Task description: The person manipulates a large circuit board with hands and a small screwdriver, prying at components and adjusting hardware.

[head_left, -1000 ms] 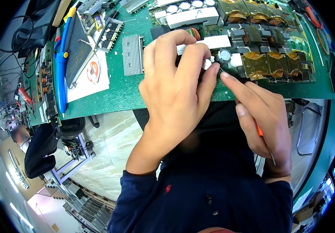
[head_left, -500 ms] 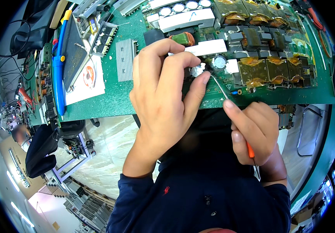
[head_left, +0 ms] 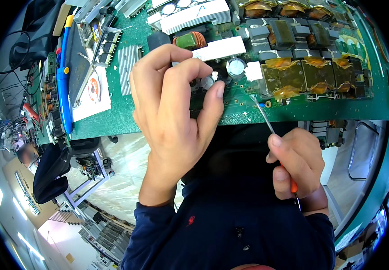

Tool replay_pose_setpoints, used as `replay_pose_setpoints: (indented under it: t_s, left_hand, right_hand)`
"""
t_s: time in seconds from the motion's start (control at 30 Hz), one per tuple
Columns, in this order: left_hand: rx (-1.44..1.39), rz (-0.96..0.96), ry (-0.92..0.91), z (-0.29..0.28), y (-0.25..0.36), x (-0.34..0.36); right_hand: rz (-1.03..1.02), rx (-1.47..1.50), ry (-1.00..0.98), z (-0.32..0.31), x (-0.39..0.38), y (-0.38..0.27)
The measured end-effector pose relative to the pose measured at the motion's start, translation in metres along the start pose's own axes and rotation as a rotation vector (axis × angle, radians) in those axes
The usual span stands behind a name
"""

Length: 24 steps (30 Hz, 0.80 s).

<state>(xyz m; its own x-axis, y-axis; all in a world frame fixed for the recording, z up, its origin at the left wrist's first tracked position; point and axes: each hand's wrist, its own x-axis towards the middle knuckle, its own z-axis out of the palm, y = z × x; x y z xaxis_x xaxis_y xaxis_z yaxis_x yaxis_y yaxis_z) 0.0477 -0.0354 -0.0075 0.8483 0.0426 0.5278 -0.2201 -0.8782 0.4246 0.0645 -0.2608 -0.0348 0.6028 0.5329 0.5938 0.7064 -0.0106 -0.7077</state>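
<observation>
My left hand [head_left: 172, 99] curls over the green circuit board [head_left: 244, 104], thumb and forefinger around a small whitish round capacitor [head_left: 209, 82]. Its far side is partly hidden by my fingers. A silvery round-topped capacitor [head_left: 236, 67] stands upright just to the right, beside a white block [head_left: 253, 71]. My right hand [head_left: 298, 162] grips a thin metal tool [head_left: 265, 118] with an orange middle part. The tool's narrow tip is over the board's near edge, close to a small blue component [head_left: 261, 105], apart from the capacitors.
Yellow-taped transformers [head_left: 286, 77] crowd the board's right side. A long white heatsink [head_left: 219, 48] and a copper-wound coil [head_left: 190, 40] lie beyond my left hand. On the left of the green table are a finned heatsink [head_left: 129, 67] and a blue tube-shaped tool [head_left: 63, 87].
The tool's tip has drawn back from beside the capacitors toward me, with my right hand lower. The board and my left hand appear shifted left in view.
</observation>
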Motion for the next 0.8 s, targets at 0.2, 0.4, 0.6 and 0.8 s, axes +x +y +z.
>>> replay_pose_setpoints:
  t_s: [0.2, 0.4, 0.6, 0.8]
  left_hand:
    - [-0.018, 0.012, -0.017, -0.001, -0.001, 0.003]
    - [-0.081, 0.018, 0.053, 0.001, -0.013, -0.006]
    - [-0.586, -0.120, 0.195, 0.000, -0.021, -0.013]
    - [-0.655, -0.108, 0.251, -0.002, -0.022, -0.017]
  right_hand:
    - [0.043, -0.068, 0.014, 0.018, 0.002, -0.001]
    - [0.139, -0.142, -0.035, 0.027, 0.003, -0.008]
    - [0.111, -0.220, 0.034, 0.043, 0.006, -0.009]
    - [0.113, -0.371, -0.030, 0.046, 0.018, -0.021]
